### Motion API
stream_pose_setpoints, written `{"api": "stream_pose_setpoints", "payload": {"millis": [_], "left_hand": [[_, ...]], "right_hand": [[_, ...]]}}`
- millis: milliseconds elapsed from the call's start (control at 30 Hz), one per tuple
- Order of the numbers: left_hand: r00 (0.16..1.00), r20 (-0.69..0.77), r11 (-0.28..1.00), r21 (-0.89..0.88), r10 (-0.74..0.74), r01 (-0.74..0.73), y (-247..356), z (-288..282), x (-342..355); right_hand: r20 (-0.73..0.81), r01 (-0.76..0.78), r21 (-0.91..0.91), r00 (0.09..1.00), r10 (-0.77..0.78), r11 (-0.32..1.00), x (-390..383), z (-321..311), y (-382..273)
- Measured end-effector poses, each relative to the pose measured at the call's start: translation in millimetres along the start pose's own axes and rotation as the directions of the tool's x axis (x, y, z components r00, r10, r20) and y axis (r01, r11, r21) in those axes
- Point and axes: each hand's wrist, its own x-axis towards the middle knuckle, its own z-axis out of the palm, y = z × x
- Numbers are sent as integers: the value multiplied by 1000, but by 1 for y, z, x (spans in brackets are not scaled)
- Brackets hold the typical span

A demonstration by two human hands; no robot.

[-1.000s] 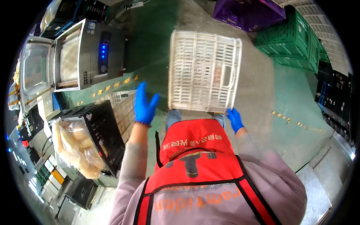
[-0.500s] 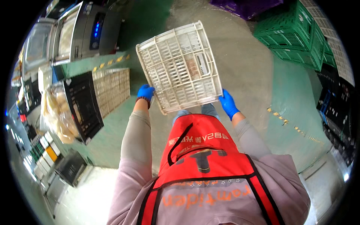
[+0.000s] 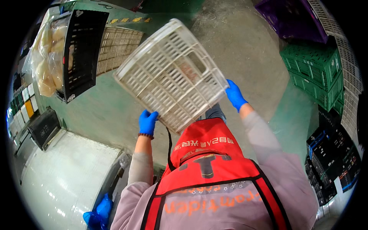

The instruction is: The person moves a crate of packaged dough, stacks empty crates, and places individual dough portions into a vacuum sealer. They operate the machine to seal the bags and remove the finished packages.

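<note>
A white slatted plastic crate (image 3: pixel 161 73) is held at an angle in front of my red apron, with a reddish mark on it. My left hand (image 3: pixel 148 120), in a blue glove, grips the crate's lower left edge. At the crate's right corner my right hand (image 3: pixel 235 95), also gloved in blue, is closed on the rim. Left of these stands a black crate (image 3: pixel 84 53) with clear bags (image 3: pixel 51 61) of pale yellowish contents. Beside it is another white slatted crate (image 3: pixel 117 50).
Purple (image 3: pixel 291 19) and green (image 3: pixel 310 71) crates line the right, with black crates (image 3: pixel 326 157) lower down. At the lower left is a pale smooth surface (image 3: pixel 63 165), with crumpled blue plastic (image 3: pixel 96 214) near its edge. The green and grey floor (image 3: pixel 241 46) carries yellow striped marking.
My left hand, open a second ago, has closed on the crate. The crate has tilted and moved left. My view has turned: the steel machine has left it and the pale surface shows more.
</note>
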Motion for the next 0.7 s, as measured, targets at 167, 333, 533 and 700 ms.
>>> {"api": "stream_pose_setpoints", "payload": {"millis": [167,333,533,700], "left_hand": [[968,-248,987,160,41,-1,4,-1,65],[920,-389,811,554,52,189,20,-3,170],[994,-105,971,-232,31,-54,57,47,204],[923,352,984,-143,154,-110,100,132,150]], "right_hand": [[-15,143,59,990,-142,988,25,49,5],[187,-10,-94,982,27,996,-39,18,22],[-24,-356,-400,925,378,845,-153,-72,217],[102,-156,-854,885,454,496,-249,-107,278]]}}
